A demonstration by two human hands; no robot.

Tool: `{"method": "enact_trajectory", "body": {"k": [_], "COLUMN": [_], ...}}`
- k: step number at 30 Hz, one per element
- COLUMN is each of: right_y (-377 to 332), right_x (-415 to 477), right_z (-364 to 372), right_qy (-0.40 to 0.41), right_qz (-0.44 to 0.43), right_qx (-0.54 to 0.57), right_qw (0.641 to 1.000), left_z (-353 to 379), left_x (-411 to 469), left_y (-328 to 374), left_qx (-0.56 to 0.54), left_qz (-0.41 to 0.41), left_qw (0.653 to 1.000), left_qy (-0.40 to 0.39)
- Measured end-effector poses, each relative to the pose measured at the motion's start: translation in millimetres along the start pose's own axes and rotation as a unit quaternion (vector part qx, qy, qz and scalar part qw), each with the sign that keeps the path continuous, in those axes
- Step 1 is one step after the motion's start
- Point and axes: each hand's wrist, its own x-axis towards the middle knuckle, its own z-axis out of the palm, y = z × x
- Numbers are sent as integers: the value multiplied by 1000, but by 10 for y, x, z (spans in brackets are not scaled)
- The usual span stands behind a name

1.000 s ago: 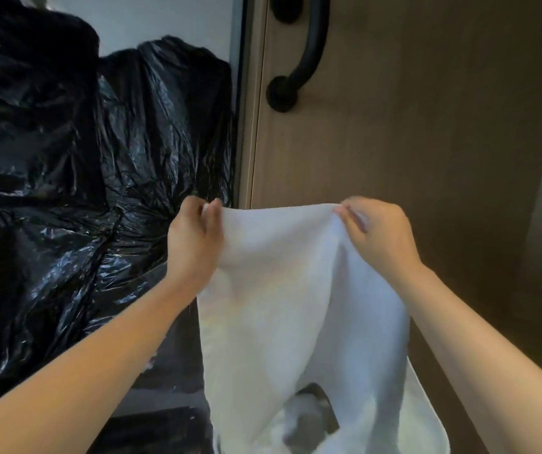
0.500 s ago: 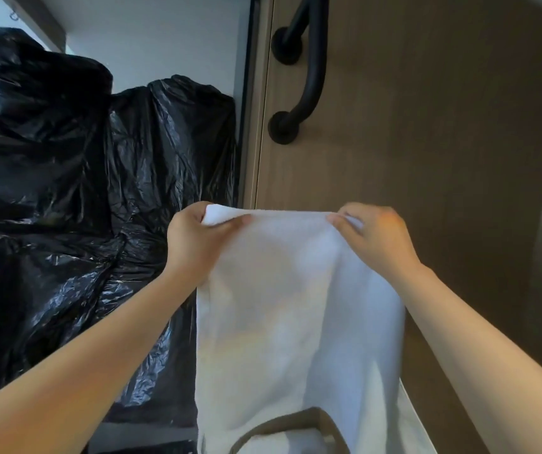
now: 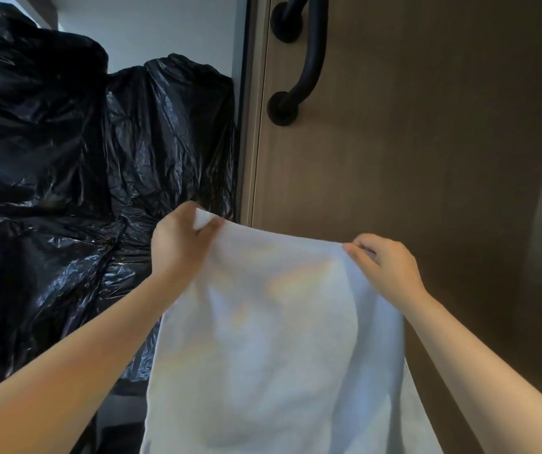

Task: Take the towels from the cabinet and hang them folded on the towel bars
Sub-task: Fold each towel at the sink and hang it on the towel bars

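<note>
A white towel [image 3: 273,339] hangs spread in front of a wooden door [image 3: 410,142] with a black handle [image 3: 299,60], its top corners pinched by the fingers [image 3: 210,226] of the left hand [image 3: 181,247] and of the right hand [image 3: 384,267], black plastic bags [image 3: 83,175] at left.

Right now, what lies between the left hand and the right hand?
In the head view, the white towel stretches between the left hand and the right hand, each pinching a top corner.
</note>
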Motion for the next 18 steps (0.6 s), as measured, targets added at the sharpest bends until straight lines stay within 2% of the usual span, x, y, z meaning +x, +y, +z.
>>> {"method": "enact_trajectory", "body": {"k": [2, 5, 10, 13, 18], "right_y": [-223, -566, -857, -951, -1007], "right_x": [77, 162, 203, 188, 177], "right_z": [-55, -116, -201, -242, -284], "right_qy": [25, 24, -5, -25, -39], "right_qz": [-35, -81, -103, -104, -104], "right_qx": [31, 94, 206, 256, 288], "right_qw": [999, 992, 973, 961, 951], "left_z": [-13, -12, -1, 4, 18], "left_x": [-53, -158, -283, -358, -433], "left_y": [53, 197, 423, 465, 538], "left_qx": [35, -27, -127, -181, -308], "left_qz": [43, 64, 55, 71, 36], "left_qw": [998, 997, 974, 947, 882], "left_qy": [1, -27, -176, -254, -355]}}
